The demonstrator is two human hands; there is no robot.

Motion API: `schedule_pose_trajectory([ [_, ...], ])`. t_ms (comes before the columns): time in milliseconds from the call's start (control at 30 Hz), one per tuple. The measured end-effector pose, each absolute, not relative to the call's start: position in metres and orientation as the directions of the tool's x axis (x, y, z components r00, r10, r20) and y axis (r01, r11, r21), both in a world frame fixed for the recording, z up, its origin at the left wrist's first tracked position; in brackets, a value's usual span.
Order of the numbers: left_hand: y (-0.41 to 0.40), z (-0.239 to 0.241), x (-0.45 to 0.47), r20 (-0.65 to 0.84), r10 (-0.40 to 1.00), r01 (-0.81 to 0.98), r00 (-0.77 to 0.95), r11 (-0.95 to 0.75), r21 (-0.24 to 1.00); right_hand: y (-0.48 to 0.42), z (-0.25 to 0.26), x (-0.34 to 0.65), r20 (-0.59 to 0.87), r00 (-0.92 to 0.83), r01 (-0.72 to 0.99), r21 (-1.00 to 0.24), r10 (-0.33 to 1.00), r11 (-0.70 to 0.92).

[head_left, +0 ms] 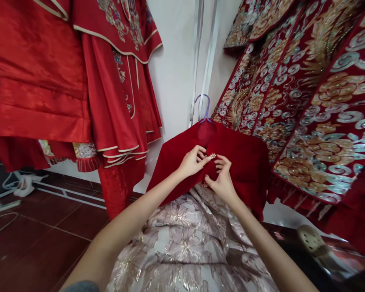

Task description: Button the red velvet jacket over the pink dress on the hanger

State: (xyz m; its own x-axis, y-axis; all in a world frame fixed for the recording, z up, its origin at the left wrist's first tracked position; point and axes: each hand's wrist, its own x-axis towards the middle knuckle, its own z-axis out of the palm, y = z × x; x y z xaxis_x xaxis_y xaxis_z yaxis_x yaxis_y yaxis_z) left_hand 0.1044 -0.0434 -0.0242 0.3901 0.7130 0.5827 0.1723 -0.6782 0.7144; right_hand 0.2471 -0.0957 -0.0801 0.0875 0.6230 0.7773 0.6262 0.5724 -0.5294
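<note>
A dark red velvet jacket (246,162) hangs on a purple hanger (205,108) in front of me, over a pale silver floral brocade skirt (185,243). My left hand (192,161) and my right hand (222,178) meet at the jacket's front opening. Both pinch the fabric around a small gold clasp or button (213,155) at the closure. The fingers of each hand are curled in a pinch on the jacket edges.
Red satin garments with cream trim (115,81) hang at the left. Heavily embroidered red and gold robes (316,101) hang at the right. A white wall (176,73) stands behind. Dark red floor tiles (42,231) and white cables (21,184) lie at lower left.
</note>
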Motion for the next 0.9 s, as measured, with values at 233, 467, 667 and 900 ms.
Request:
schedule_pose_trajectory([
  [233,-0.053,-0.006,0.126,0.472,0.843,-0.187,0.257,-0.436,0.880,-0.132,-0.076,0.267,0.630,0.056,0.813,-0.479,0.774,0.331],
  [467,-0.085,-0.054,0.149,0.322,0.941,-0.680,0.101,-0.171,0.713,-0.162,-0.039,0.254,0.588,0.168,0.434,-0.765,0.791,0.477],
  [667,-0.120,-0.094,0.157,0.123,0.984,-0.786,0.129,0.026,0.618,-0.184,-0.071,0.213,0.734,0.377,0.629,-0.651,0.566,0.425],
  [900,-0.129,-0.081,0.141,0.021,0.995,-0.789,0.094,0.062,0.612,-0.180,-0.082,0.193,0.586,0.375,0.336,-0.808,0.719,0.483],
])
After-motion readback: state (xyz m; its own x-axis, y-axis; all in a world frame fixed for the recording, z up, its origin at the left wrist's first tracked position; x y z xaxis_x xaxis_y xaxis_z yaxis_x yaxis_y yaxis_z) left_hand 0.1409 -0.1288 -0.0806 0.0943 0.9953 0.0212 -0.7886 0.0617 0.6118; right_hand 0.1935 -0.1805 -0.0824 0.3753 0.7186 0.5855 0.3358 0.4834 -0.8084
